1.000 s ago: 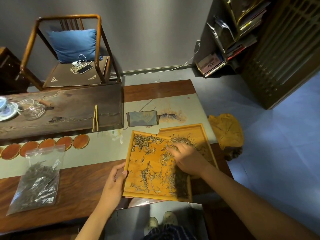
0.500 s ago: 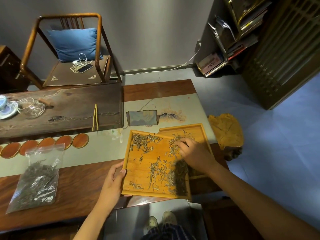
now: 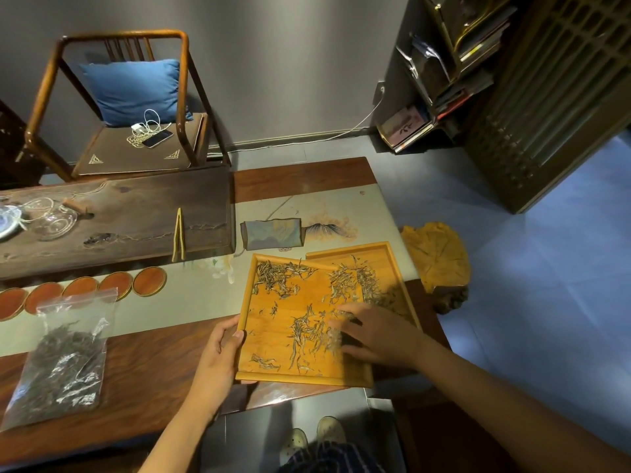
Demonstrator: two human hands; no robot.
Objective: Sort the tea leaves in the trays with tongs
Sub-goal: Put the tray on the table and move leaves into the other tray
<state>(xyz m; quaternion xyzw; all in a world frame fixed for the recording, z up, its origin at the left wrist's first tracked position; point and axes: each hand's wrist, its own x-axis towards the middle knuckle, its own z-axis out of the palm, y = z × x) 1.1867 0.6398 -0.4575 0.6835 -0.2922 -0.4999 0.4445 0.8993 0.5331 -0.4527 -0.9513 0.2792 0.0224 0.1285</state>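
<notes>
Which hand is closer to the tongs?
Left. The left hand grips the near tray's left edge, below and a little right of the tongs. The right hand lies on the leaves, farther right.

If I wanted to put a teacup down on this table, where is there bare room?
Bare cloth runner lies between the round coasters and the near tray. Bare wood lies between the bag of leaves and the left hand. It is crowded around both trays, where the right hand works.

tray (image 3: 273, 343): smooth pale wood | bag (image 3: 65, 356): glossy clear plastic
</notes>
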